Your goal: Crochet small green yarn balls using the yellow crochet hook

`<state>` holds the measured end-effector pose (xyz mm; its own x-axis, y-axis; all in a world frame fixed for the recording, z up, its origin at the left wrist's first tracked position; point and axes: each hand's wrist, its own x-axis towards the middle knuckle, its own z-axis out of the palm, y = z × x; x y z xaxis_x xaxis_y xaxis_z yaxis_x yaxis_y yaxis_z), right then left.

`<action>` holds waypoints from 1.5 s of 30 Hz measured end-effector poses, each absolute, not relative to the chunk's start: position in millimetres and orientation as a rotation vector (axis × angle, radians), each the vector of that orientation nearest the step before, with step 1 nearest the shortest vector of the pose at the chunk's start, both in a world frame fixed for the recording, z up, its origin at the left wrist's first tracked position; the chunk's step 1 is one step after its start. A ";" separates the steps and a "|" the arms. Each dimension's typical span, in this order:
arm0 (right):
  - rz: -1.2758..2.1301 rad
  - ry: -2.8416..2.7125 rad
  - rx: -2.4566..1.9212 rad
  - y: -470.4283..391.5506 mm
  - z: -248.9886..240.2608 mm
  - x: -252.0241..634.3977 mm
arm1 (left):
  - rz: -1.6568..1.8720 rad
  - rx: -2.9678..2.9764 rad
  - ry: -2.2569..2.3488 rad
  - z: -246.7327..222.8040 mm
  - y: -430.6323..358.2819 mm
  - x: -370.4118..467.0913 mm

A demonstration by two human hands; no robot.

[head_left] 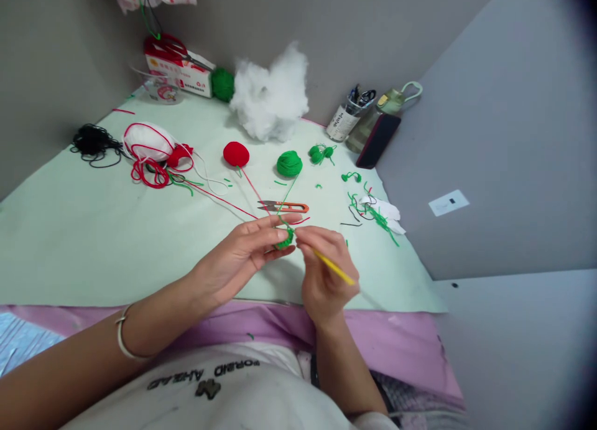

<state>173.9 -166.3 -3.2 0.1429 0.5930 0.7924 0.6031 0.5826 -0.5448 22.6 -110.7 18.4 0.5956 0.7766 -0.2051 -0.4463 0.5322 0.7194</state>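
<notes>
Left hand [242,256] half-hides green crochet piece [285,238] (hook tip unseen).

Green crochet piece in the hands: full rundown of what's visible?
The green crochet piece is small, bright green yarn, mostly hidden by fingers. It is pinched by the left hand above the table, while the right hand works a yellow crochet hook into it. A green strand runs up toward the green yarn ball.
</notes>
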 end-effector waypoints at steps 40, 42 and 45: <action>-0.270 -1.670 -1.051 -168.7 -11.6 172.8 | 0.790 0.725 0.639 22.7 -116.9 19.7; -0.069 -1.548 -1.024 -167.6 -6.8 173.1 | 0.767 0.689 0.618 20.6 -113.4 17.8; 0.236 -1.314 -0.968 -165.7 1.5 173.3 | 0.809 0.785 0.638 20.2 -111.7 16.4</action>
